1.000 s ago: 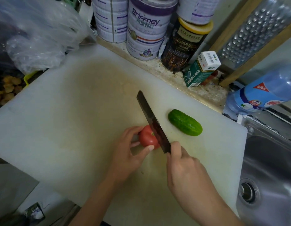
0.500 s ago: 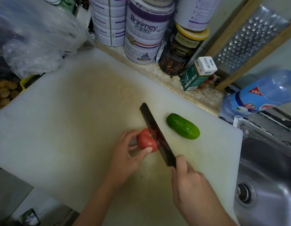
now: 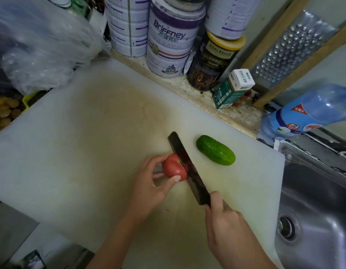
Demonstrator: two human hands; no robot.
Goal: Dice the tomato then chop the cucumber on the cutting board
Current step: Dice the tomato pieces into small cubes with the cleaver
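A red tomato lies near the middle of the big white cutting board. My left hand grips the tomato from its left side, thumb at the front and fingers behind. A dark-bladed knife rests against the tomato's right side, blade edge down. My right hand holds the knife's handle, which the hand hides. A whole green cucumber lies on the board just right of the blade, apart from it.
Several tins, a dark jar and a small green box line the counter behind the board. A grater leans at the back right. A blue bottle and steel sink are right; a plastic bag left.
The knife blade has slid toward me along the tomato's right side, and my right hand has drawn back with it. My left hand keeps its hold on the tomato.
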